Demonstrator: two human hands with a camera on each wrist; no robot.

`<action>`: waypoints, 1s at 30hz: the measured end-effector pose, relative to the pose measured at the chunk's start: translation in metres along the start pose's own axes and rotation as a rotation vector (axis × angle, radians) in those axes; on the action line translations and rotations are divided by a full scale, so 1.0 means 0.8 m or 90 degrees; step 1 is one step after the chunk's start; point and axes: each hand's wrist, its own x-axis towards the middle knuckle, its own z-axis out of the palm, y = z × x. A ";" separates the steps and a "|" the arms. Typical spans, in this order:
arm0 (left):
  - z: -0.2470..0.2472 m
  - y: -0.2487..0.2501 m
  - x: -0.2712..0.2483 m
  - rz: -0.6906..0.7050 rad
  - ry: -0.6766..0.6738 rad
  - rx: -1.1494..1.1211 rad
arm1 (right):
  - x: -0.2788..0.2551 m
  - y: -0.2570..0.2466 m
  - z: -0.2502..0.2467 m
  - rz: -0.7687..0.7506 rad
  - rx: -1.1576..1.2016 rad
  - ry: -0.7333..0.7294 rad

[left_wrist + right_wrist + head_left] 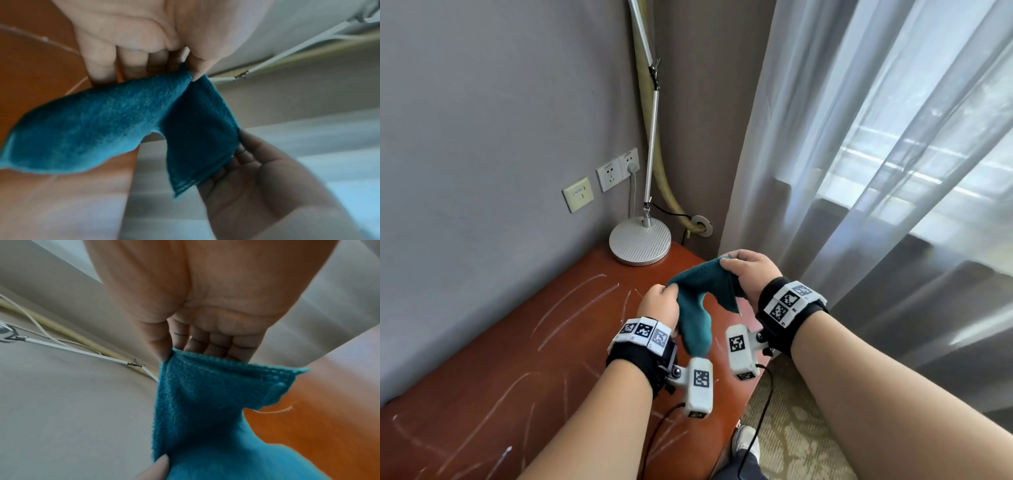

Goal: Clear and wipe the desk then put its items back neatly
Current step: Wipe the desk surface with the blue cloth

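Note:
A teal cloth (697,305) hangs in the air above the reddish-brown desk (517,370), held between both hands. My left hand (659,306) pinches one edge of the cloth (123,116) between thumb and fingers. My right hand (748,274) pinches the far upper corner of the cloth (205,394), thumb against fingers. The loose middle of the cloth droops down toward my wrists. The desk top carries several pale streaks (575,301).
A silver desk lamp with a round base (640,245) stands at the desk's far corner, its arm rising along the grey wall. Wall sockets (616,171) sit left of it. Sheer curtains (859,154) hang on the right. Patterned carpet (791,438) lies beyond the desk's right edge.

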 end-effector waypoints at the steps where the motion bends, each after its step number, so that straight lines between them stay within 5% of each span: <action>1: 0.003 0.000 -0.002 -0.034 -0.014 -0.097 | -0.001 0.002 0.000 0.005 0.006 -0.009; 4: 0.010 0.012 -0.017 -0.067 -0.017 -0.289 | -0.006 0.008 -0.001 0.021 0.010 -0.017; 11: 0.012 0.012 -0.017 -0.112 -0.035 -0.493 | -0.013 0.034 -0.010 0.071 -0.034 -0.007; 17: 0.015 0.011 -0.026 -0.104 -0.048 -0.535 | -0.018 0.042 -0.015 0.155 -0.044 -0.018; 21: 0.025 0.011 -0.033 -0.082 -0.102 -0.518 | -0.016 0.045 -0.010 0.190 0.154 0.021; 24: 0.036 0.012 -0.043 -0.113 -0.138 -0.536 | -0.032 0.053 -0.013 0.214 0.323 -0.066; 27: 0.048 0.011 -0.045 -0.140 -0.133 -0.569 | -0.046 0.066 -0.018 0.186 0.297 -0.185; 30: 0.058 0.003 -0.044 -0.147 -0.126 -0.553 | -0.045 0.084 -0.022 0.163 0.294 -0.193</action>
